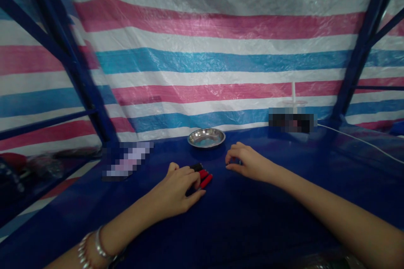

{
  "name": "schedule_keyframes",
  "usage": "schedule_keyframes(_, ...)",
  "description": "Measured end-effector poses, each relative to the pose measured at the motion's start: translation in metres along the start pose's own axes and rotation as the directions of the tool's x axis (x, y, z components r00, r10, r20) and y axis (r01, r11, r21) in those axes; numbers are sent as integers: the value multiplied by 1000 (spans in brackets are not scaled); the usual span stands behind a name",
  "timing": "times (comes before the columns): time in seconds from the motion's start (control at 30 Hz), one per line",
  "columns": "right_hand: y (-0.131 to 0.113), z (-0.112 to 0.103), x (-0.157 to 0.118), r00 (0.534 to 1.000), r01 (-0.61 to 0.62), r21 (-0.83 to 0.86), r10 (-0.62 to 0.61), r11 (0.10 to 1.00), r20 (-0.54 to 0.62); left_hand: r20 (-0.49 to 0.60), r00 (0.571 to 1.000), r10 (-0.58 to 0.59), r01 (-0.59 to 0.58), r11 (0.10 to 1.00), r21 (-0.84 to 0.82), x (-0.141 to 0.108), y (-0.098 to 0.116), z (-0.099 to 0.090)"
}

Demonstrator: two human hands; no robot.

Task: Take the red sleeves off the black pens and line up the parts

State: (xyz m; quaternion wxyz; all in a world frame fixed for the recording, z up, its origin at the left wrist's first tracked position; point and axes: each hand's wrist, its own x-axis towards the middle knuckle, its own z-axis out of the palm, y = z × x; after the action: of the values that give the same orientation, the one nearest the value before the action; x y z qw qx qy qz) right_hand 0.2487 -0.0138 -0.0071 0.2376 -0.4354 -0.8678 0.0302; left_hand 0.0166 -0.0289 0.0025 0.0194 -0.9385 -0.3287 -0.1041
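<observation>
Slightly left of centre, my left hand [183, 187] rests palm down over some pens or markers, its fingers curled around them. Red ones [205, 180] and a black one [197, 167] stick out beyond the fingers; the rest of them is hidden under the hand. My right hand [244, 162] is just above the blue table [246, 218], to the right of the pens, with its fingers curved and a gap between thumb and fingertips. It holds nothing that I can see. A round metal dish [206, 138] lies behind both hands.
A blurred-out flat item [129, 160] lies at the table's left. At the back right are a cup with a straw [293, 96], a blurred dark item [303, 122] and a white cable [356, 134]. Blue metal posts and a striped sheet [214, 67] bound the table.
</observation>
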Motion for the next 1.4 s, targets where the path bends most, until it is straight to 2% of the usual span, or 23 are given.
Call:
schedule_keyframes(0.17,-3,-1,2,999,9,65,-7,998,-43,6,1000,15,-15,999,52,-1,0,2)
schedule_keyframes(0.27,-5,0,3,998,-49,292,59,955,-25,-35,999,24,-22,998,55,-1,-1,1)
schedule_keyframes(0.37,-7,2,5,992,-123,563,117,817,47,-98,995,24,-22,1000,19,1,-2,-1)
schedule_keyframes(0.43,-8,5,5,988,-151,685,122,713,92,-130,991,21,-22,1000,-5,1,-2,-2)
schedule_keyframes(0.53,-11,7,6,986,-168,792,114,587,124,-151,988,22,-28,999,-40,0,-1,-2)
schedule_keyframes(0.67,-14,7,6,980,-199,843,122,500,159,-149,989,19,-28,998,-54,-1,-1,-1)
schedule_keyframes(1.03,-18,7,5,978,-202,846,148,493,147,-170,986,5,-14,999,-52,0,-5,3)
schedule_keyframes(1.4,-19,7,5,974,-218,822,171,526,148,-156,988,10,-18,998,-55,-2,-3,0)
